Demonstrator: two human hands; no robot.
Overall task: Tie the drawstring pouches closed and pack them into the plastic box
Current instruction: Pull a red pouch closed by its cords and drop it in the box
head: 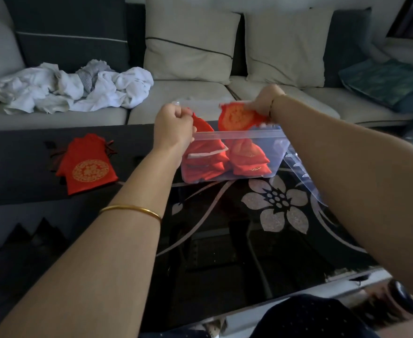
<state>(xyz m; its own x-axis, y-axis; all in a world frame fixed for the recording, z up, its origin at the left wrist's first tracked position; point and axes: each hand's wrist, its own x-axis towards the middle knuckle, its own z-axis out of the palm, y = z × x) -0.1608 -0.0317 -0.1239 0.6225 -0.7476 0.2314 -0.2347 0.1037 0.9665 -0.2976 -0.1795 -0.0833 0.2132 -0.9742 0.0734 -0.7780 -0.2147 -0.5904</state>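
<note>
A clear plastic box (pixel 237 135) stands on the black glass table and holds several red drawstring pouches (pixel 246 157). Above its far rim my right hand (pixel 265 100) grips a red pouch with a gold emblem (pixel 237 118). My left hand (pixel 173 125) is curled over the box's left corner, gripping the top of another red pouch (pixel 201 124) that hangs into the box. One more red pouch with a gold emblem (pixel 87 164) lies flat on the table to the left, its dark strings loose.
The box's clear lid (pixel 303 172) leans at the box's right side. The table (pixel 261 228) has a silver flower pattern. Behind it stands a sofa with cushions (pixel 190 45) and a heap of white cloth (pixel 73 86).
</note>
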